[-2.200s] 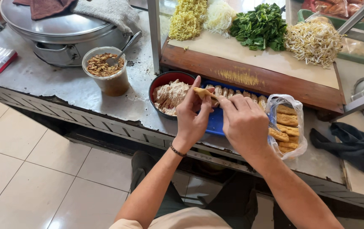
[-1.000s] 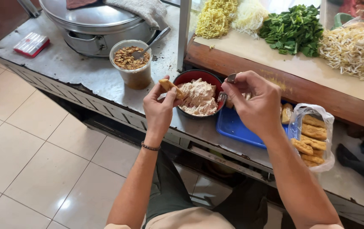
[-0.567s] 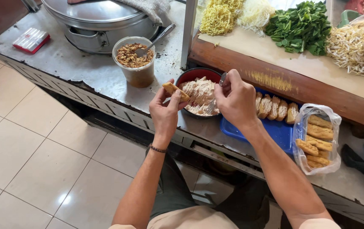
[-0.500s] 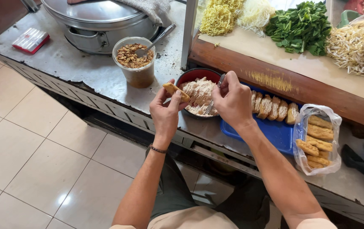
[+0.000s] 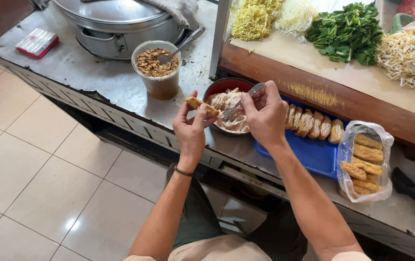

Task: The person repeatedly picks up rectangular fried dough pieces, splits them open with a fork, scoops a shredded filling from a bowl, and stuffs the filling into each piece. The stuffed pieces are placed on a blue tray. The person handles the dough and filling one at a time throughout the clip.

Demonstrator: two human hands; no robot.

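Note:
My left hand (image 5: 191,129) holds a golden fried tofu piece (image 5: 201,105) pinched between thumb and fingers, just left of a red bowl (image 5: 222,86) of pale shredded filling (image 5: 231,115). My right hand (image 5: 264,117) grips a metal fork (image 5: 240,102) whose tines dip into the filling. A blue tray (image 5: 309,153) to the right of that hand carries a row of stuffed tofu pieces (image 5: 313,124). A clear plastic bag (image 5: 366,161) with more fried tofu stands at the tray's right end.
A plastic cup of brown topping (image 5: 157,70) with a spoon stands left of the bowl, before a large lidded steel pot (image 5: 118,21). A raised wooden board (image 5: 342,82) holds noodles, greens and bean sprouts. A red-white packet (image 5: 36,42) lies far left. Tiled floor lies below.
Earlier both hands worked at the blue tray; they moved left to the red bowl. My right hand now has the fork lowered into the filling, with the tofu held beside it.

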